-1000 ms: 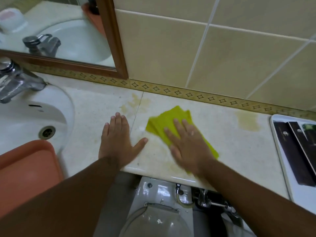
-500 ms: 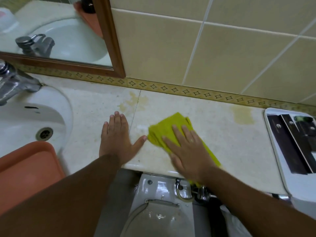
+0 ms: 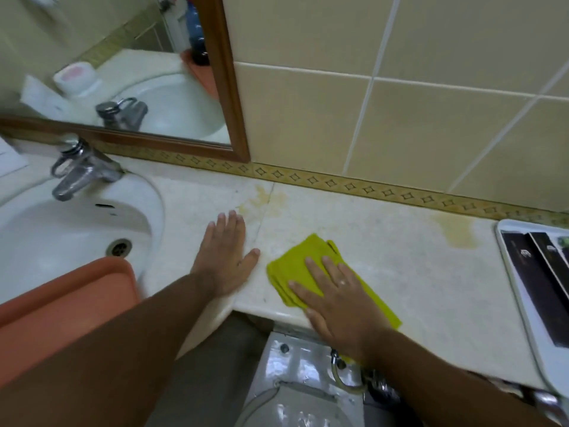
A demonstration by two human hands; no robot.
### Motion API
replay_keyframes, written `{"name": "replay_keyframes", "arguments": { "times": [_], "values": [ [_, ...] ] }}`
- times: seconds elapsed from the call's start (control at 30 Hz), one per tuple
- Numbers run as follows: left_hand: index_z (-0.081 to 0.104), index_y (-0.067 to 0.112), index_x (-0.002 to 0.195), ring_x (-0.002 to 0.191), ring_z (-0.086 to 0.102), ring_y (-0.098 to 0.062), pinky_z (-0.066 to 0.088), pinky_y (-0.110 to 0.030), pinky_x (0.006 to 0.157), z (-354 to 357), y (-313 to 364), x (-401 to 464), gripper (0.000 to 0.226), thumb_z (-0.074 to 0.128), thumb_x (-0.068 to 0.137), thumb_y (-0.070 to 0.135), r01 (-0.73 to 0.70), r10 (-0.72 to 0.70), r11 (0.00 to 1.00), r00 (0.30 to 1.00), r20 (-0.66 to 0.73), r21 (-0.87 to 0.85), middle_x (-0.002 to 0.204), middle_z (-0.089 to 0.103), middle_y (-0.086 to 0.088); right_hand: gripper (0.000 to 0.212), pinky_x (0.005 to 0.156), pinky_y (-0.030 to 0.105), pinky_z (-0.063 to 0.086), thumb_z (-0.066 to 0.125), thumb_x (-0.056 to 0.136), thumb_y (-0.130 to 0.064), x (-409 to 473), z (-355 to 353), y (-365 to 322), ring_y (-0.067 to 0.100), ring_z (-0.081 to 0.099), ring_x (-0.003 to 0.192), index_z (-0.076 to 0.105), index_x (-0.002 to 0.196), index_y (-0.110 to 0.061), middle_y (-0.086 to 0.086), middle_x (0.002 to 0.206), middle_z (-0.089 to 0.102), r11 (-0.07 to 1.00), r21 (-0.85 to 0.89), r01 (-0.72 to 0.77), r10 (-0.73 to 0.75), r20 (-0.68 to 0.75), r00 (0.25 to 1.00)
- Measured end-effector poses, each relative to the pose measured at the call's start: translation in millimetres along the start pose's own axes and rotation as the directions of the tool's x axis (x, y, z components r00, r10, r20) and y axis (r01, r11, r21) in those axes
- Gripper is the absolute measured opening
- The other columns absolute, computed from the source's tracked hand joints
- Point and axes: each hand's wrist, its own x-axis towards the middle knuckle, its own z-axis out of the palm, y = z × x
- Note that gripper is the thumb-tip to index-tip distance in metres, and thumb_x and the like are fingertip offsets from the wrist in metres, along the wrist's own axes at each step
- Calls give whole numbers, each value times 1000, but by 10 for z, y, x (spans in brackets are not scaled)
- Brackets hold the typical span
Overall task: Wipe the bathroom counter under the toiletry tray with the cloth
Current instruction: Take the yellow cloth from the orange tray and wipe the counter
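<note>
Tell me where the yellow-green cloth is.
The cloth lies flat near the counter's front edge, pressed under the right hand, just right of the left hand.

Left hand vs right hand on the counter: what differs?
The left hand lies bare on the pale stone counter, near the white sink; the right hand presses the folded yellow-green cloth at the counter's front edge. The right hand wears a ring; none shows on the left. Both lie flat, palm down, fingers extended.

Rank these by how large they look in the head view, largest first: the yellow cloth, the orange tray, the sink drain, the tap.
1. orange tray, though nearness to the camera enlarges it
2. yellow cloth, partly covered by the right hand
3. tap
4. sink drain
</note>
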Motion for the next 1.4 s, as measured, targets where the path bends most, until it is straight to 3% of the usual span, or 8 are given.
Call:
{"name": "replay_keyframes", "arguments": {
  "times": [0.2,0.4,0.63,0.77,0.9,1.1,1.27,1.4],
  "values": [
    [7,5,156,152,1,-35,4,-48,123,-205,-729,409,81,20,96,57,237,-235,971,967,-98,11,165,3,-16,54,116,49,24,32,97,-48,44,-52,427,34,20,149,27,150,-47,7,162,26,993,16,119,-119,42,992],
    [14,10,155,150,12,-35,12,-49,121,36,-895,520,82,16,92,62,235,-231,972,959,-163,6,164,13,-15,55,115,51,25,34,98,-42,966,-250,771,40,21,145,26,152,-40,13,162,22,883,46,-468,470,-63,881],
    [14,10,155,150,13,-35,13,-50,121,25,-936,489,81,14,94,62,213,-206,976,965,-161,31,164,12,-16,60,112,52,26,47,88,-49,74,-35,-101,37,33,143,34,146,-47,5,160,33,973,21,228,-229,92,969],
    [17,9,154,149,17,-37,17,-53,119,22,-919,516,81,14,94,63,204,-194,978,966,-168,45,162,17,-18,56,112,49,26,27,94,-51,20,-209,1009,39,27,146,26,150,-45,9,161,28,976,-19,-218,218,45,975],
    [17,8,154,149,16,-38,17,-53,120,-3,-899,490,80,15,94,61,215,-204,975,966,-162,53,162,16,-19,56,119,50,16,28,99,-47,836,-243,812,39,13,148,18,154,-42,9,165,14,893,29,-450,450,-11,893],
    [13,9,155,150,11,-35,13,-50,122,-29,-810,490,80,15,94,60,207,-201,978,969,-143,29,164,10,-17,51,114,48,25,32,98,-54,164,-49,322,33,24,147,30,149,-49,2,163,26,982,79,172,-175,25,984],
    [13,10,156,151,12,-34,13,-49,122,-6,-858,486,81,12,92,62,211,-203,977,966,-158,36,164,11,-16,58,106,57,34,19,94,-66,-106,-242,1350,44,35,139,33,147,-47,12,156,35,953,101,-287,286,22,958],
    [15,11,155,150,14,-34,14,-49,121,20,-879,516,82,12,92,62,208,-199,977,964,-173,34,164,13,-16,55,109,55,33,21,98,-54,667,-281,1094,45,35,139,32,150,-39,16,158,33,995,-74,72,-68,55,996]
  ]
}}
